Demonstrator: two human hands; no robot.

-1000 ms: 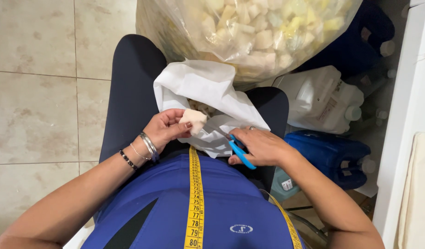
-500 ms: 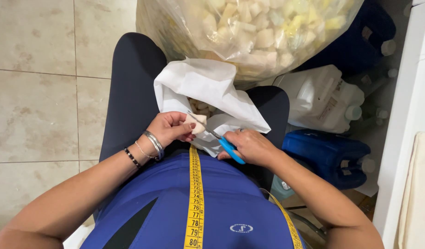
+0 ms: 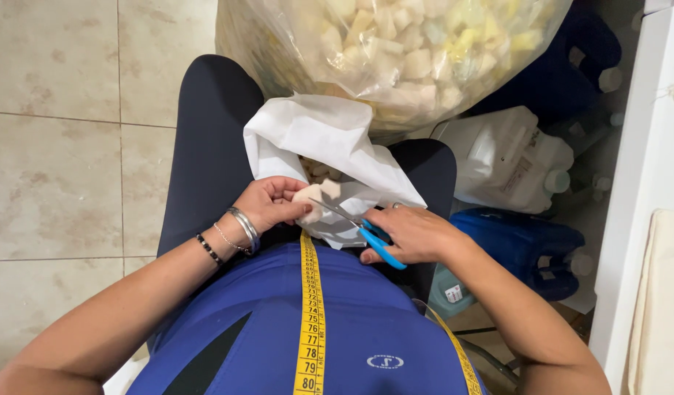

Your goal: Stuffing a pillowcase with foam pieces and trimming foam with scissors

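At the centre of the frame the left hand (image 3: 272,203) pinches a small pale foam piece (image 3: 310,202) between thumb and fingertips, holding it just above the lap. The right hand (image 3: 413,234), a little right of centre, is closed around the blue handles of a pair of scissors (image 3: 360,228); the metal blades point up and left, and their tips meet the foam piece. How far apart the blades stand is hard to tell.

Under both hands a white cloth bag (image 3: 326,150) lies across the dark-clothed thighs, its mouth turned toward the hands with more pale chunks showing inside. Above it, filling the top middle of the frame, bulges a big clear plastic sack of foam chunks (image 3: 410,55), white and yellowish.

A yellow tape measure (image 3: 310,322) hangs down the blue shirt at the bottom centre. The left wrist wears silver bangles and a dark beaded bracelet (image 3: 209,249).

To the right of the lap stand a white plastic jug (image 3: 509,157) and, below it, a blue plastic jug (image 3: 527,245). Beige floor tiles (image 3: 59,146) fill the left side of the frame.
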